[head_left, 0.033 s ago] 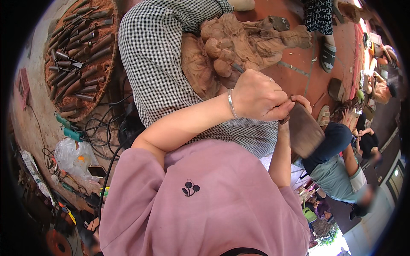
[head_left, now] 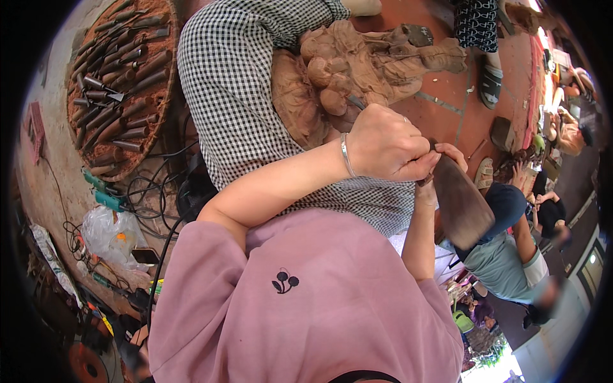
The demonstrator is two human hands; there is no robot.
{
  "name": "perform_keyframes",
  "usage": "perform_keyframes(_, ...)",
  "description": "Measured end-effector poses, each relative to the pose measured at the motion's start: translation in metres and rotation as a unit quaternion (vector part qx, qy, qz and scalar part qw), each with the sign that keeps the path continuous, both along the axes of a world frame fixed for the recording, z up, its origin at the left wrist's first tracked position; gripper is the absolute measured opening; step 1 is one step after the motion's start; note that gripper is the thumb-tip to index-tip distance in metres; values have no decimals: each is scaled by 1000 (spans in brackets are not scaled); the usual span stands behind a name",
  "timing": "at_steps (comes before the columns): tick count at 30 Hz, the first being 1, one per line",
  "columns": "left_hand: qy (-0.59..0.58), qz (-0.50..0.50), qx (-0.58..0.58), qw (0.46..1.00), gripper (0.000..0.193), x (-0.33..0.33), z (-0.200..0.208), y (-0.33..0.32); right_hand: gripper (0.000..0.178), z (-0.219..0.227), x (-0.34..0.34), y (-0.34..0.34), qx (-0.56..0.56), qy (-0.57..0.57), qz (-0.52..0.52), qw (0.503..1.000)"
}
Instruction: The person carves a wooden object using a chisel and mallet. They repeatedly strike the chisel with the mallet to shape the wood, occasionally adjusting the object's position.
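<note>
My left hand (head_left: 387, 143), with a silver bangle at its wrist, is closed around a chisel (head_left: 355, 101). Its metal blade shows beyond the fist, pointing at a brown wood carving (head_left: 383, 67) of rounded heads and draped folds that lies against my lap. Most of the chisel's handle is hidden in the fist. Just right of it, my right hand (head_left: 452, 155) is closed on a wooden mallet (head_left: 465, 207), which slants down to the right, slightly blurred. The left hand partly covers the right one's fingers.
At the far left a round woven tray (head_left: 167, 121) holds many chisels on reddish sawdust. Below it lie tangled black cables (head_left: 153, 195) and a clear plastic bag (head_left: 108, 233). Another person (head_left: 504, 255) sits close on the right; a sandalled foot (head_left: 490, 88) stands at upper right.
The mallet's broad end has swung slightly down and to the right, away from my left fist. My left hand, the chisel and the carving have hardly moved.
</note>
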State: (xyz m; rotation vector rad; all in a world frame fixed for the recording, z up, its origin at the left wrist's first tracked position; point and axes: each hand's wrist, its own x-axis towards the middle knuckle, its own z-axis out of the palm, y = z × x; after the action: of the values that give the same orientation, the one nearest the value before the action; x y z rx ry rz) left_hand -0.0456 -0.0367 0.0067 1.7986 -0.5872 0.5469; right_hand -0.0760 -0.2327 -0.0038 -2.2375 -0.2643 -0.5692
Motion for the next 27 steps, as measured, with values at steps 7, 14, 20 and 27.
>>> perform_keyframes(7, 7, -31, 24, 999, 30, -1, 2, 9, 30, -14, -3, -4, -7, -49, 9, 999)
perform_keyframes(14, -5, -52, -8, 999, 29, 1, 5, 14, 29, -7, -1, 0, -54, -73, 2, 996)
perform_keyframes(20, -55, -33, 6, 998, 30, -20, 19, 6, 25, -2, -7, -4, -86, -22, -20, 996)
perform_keyframes(27, 38, -31, 42, 998, 25, 7, 10, -3, 34, -1, -6, -13, 22, 85, -79, 993)
